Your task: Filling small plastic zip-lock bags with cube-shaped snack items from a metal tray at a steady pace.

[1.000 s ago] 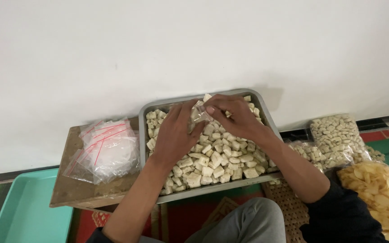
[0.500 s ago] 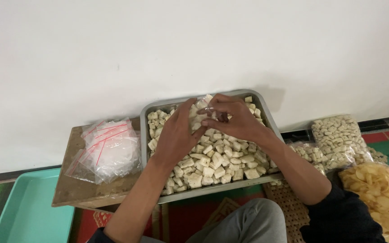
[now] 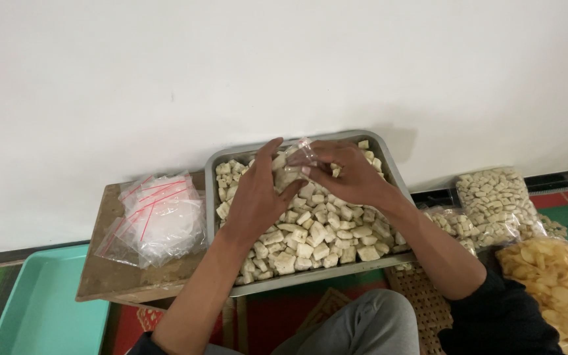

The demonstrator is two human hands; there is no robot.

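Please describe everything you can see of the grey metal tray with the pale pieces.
The grey metal tray is rectangular with rounded corners and a raised rim. It rests on a low wooden board near the white wall and is filled with pale, cube-like pieces. The left hand and right hand are over the pieces, at a small clear bag.

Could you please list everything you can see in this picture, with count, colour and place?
metal tray: one, grey, centre, on the wooden board
cracker pieces: many, pale cream, filling the tray
small clear bag: one, transparent, held over the tray by both hands
empty zip bags: a pile, clear with red strips, left on the board
wooden board: one, brown, under the tray
plastic tray: one, turquoise, lower left
filled snack bags: several, cream and yellow, right
left hand: one, on the bag
right hand: one, on the bag
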